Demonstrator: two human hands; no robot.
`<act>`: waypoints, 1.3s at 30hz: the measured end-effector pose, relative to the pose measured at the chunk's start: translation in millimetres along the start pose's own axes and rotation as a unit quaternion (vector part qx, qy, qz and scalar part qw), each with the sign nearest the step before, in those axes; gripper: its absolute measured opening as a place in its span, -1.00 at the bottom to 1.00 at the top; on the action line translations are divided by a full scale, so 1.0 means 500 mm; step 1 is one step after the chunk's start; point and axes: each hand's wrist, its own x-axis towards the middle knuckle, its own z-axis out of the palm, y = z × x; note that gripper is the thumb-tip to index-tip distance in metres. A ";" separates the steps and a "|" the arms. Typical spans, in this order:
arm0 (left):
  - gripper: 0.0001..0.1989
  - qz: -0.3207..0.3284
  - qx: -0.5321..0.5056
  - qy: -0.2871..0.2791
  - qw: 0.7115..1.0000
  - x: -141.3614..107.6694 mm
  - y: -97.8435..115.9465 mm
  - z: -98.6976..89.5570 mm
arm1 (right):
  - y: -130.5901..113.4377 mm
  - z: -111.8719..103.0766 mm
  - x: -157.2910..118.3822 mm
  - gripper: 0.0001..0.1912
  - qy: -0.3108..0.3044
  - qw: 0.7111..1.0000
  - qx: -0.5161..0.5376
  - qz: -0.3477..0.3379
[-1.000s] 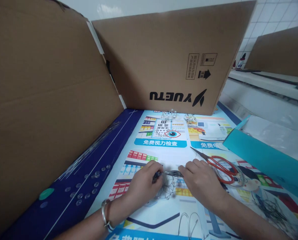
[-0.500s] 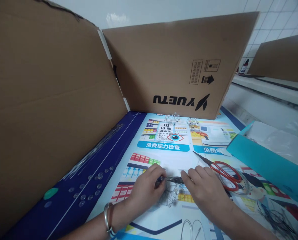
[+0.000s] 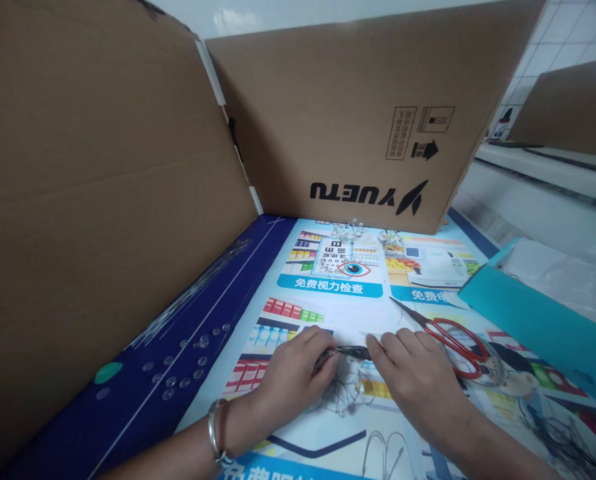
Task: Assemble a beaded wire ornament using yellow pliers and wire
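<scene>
Hands together low on the printed mat (image 3: pixel 328 427): left hand (image 3: pixel 293 373) curled around small pliers (image 3: pixel 351 352), right hand (image 3: pixel 413 377) up against their nose, can't tell if it's pinching. Pliers lie roughly level, long axis left-right, nose toward the right hand, just above a beaded wire frame (image 3: pixel 345 387). Red-handled scissors (image 3: pixel 458 343) just beyond the right hand; clear beads (image 3: pixel 183 367) left; upright cardboard panel (image 3: pixel 328 120) far ahead.

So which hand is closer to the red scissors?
Right. The right hand sits just beside the red-handled scissors; the left hand is farther away, past the right hand.
</scene>
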 end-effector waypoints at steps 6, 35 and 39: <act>-0.85 0.019 -0.027 -0.001 0.999 0.000 -0.002 -0.004 | 0.005 -0.002 0.001 -0.70 -0.022 1.000 0.006 0.003; -0.80 -0.004 -0.080 0.049 0.996 0.001 -0.018 -0.009 | 0.098 -0.078 -0.022 -0.92 -0.288 0.947 0.138 0.044; -0.80 -0.014 -0.071 0.072 0.995 0.005 -0.027 -0.008 | 0.100 -0.100 -0.033 -0.92 -0.308 0.937 0.164 0.026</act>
